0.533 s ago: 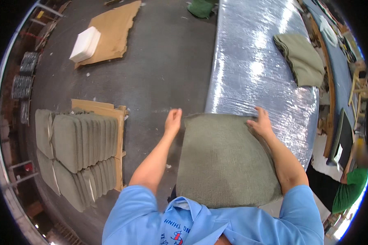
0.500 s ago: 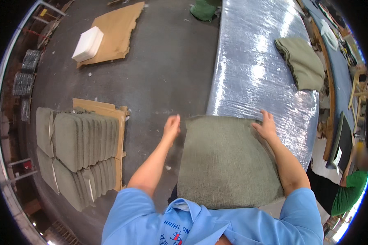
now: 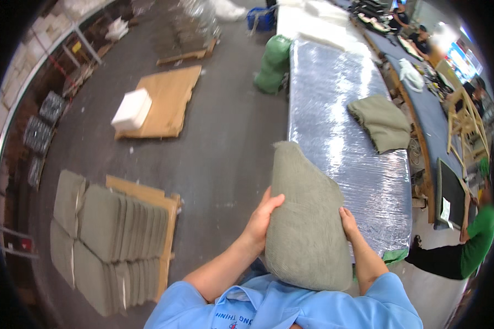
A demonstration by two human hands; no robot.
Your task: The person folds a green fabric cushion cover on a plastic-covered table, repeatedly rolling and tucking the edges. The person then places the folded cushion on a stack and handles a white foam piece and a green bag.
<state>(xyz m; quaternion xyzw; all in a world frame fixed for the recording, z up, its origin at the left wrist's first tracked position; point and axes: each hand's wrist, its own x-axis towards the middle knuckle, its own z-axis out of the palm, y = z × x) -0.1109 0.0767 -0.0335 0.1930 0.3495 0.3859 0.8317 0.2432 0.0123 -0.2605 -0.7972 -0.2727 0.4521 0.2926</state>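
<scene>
Between my hands is an olive-green fabric-covered cushion (image 3: 307, 230), tilted up in front of my chest with a pointed corner at its far end. My left hand (image 3: 262, 219) grips its left side, thumb on top and fingers hidden beneath. On the opposite side my right hand (image 3: 350, 223) is closed against the edge, its fingers mostly out of sight. The cushion is above the near left part of a long table covered in shiny plastic film (image 3: 324, 120). Farther along the table lies a folded stack of olive fabric (image 3: 381, 122).
At left, stacked olive cushions (image 3: 107, 225) stand beside cardboard (image 3: 173, 219). Beyond is a cardboard sheet (image 3: 175, 104) with a white foam block (image 3: 132, 109). A green sack (image 3: 274, 63) touches the table's far left. A person in green (image 3: 477, 236) handles a dark panel (image 3: 450, 192) at right.
The cushion, flat at the table's near end before, is now lifted and turned partly on edge. My hands have closed on its sides. The view has tilted up, showing more of the far room.
</scene>
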